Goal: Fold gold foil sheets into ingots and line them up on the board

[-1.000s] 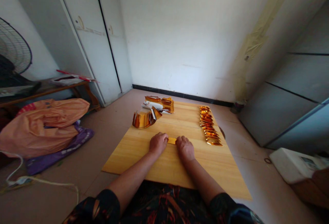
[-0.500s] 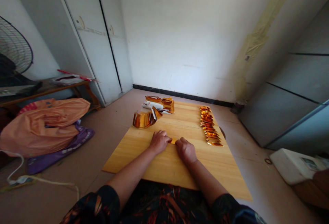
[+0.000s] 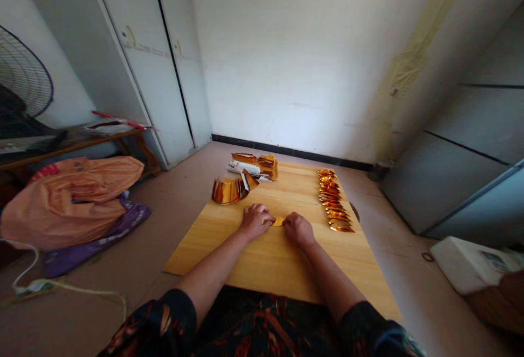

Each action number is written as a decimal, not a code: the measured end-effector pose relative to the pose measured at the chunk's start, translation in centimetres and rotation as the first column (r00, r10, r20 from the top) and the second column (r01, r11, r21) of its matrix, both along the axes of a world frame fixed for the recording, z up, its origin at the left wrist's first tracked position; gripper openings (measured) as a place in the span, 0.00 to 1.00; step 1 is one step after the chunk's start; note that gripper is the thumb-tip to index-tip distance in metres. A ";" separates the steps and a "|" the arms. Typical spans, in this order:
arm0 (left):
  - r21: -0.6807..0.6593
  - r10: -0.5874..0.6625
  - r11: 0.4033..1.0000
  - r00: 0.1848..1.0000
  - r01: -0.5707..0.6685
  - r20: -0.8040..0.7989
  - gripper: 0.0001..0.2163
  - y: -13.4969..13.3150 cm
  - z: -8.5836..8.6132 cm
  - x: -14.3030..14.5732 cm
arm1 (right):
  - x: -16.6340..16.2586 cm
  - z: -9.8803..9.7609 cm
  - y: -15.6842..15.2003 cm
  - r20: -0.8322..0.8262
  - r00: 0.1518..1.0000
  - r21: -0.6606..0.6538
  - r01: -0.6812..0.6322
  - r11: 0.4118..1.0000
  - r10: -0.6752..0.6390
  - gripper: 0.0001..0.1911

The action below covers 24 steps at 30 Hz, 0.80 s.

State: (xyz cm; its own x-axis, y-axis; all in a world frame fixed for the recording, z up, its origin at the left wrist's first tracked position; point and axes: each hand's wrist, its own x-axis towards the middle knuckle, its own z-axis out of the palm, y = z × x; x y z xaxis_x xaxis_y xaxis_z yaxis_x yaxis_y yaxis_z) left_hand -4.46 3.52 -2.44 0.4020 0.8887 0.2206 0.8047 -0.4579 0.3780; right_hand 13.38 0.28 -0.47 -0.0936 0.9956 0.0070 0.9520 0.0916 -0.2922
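Between my hands, just over the middle of the wooden board (image 3: 270, 261), is a small piece of gold foil paper (image 3: 278, 221). My left hand (image 3: 256, 221) is closed on its left end. The fingers of my right hand (image 3: 299, 229) pinch its right end. Beyond my left hand lies a curled stack of gold foil sheets (image 3: 227, 190). To the right, a row of folded gold foil pieces (image 3: 333, 201) runs along the board's edge. What my curled fingers cover of the piece is hidden.
More gold foil sheets (image 3: 268, 166) and a white roll (image 3: 244, 168) lie at the board's far left corner. Left on the floor are an orange bag (image 3: 69, 204), a purple bag (image 3: 98, 242) and a cable (image 3: 90, 290). A white box (image 3: 466, 264) stands at right.
Both hands have shifted slightly away from me with the foil paper between them. More of the piece's gold surface shows now. The stacks and the row stay where they were.
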 end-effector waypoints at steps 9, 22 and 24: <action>-0.088 -0.055 0.995 0.994 0.047 -0.094 0.10 0.8 -0.1 -0.8 | -2.4 1.5 0.7 0.101 0.983 -0.115 0.162 0.980 -0.151 0.23; -0.113 -0.070 0.992 0.993 0.059 -0.093 0.12 0.6 0.1 -0.9 | -2.0 2.1 2.0 0.039 0.974 -0.266 0.227 0.937 -0.225 0.21; -0.118 -0.067 0.991 0.993 0.056 -0.096 0.12 0.6 0.2 -0.9 | -1.4 2.2 1.9 0.020 0.973 -0.273 0.228 0.934 -0.232 0.17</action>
State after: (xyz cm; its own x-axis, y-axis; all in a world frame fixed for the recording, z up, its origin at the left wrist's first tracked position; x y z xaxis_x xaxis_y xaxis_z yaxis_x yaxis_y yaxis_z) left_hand -5.35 4.11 -2.23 0.4715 0.8787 0.0742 0.8126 -0.4656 0.3505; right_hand 11.95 2.21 1.72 0.1365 0.9539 -0.2673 0.9338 -0.2139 -0.2868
